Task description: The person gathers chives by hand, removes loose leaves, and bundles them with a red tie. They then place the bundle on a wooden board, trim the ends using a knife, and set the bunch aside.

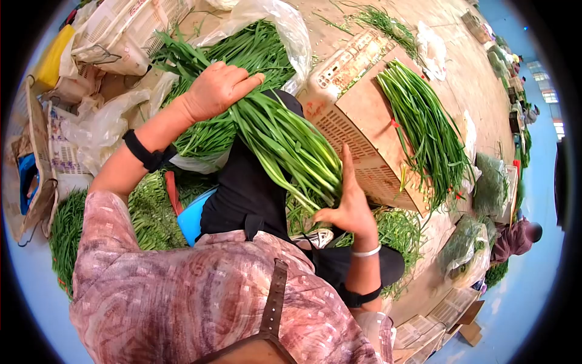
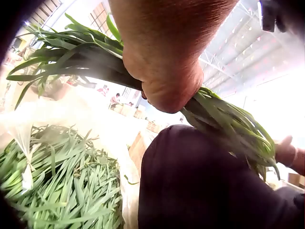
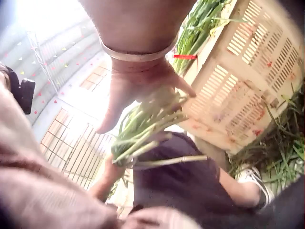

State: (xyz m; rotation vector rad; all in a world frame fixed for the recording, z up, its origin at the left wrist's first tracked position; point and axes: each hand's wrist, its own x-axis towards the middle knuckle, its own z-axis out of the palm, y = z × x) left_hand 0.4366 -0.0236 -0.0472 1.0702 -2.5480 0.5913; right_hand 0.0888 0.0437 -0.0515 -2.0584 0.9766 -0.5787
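Observation:
My left hand (image 1: 215, 91) grips a thick bundle of garlic chives (image 1: 288, 142) around its leafy middle, the fingers curled round it and the thumb lying along the top. The bundle slants over the dark-trousered knee (image 2: 190, 162), its leaf tips toward the upper left and its pale stem ends toward the lower right. At those stem ends my right hand (image 1: 351, 209) is spread, thumb apart from straight fingers, its palm facing the cut ends. In the right wrist view the stems (image 3: 152, 124) overlap that palm, with one stalk sticking out farther than the others.
An upturned plastic crate (image 3: 224, 95) with a board (image 1: 370, 103) on top stands at the right, bearing tied chives (image 1: 424, 121). Beyond the left hand lies an open plastic bag (image 1: 297, 36) of loose chives (image 2: 71, 181). More crates (image 1: 121, 36) stand at the upper left; trimmings litter the floor.

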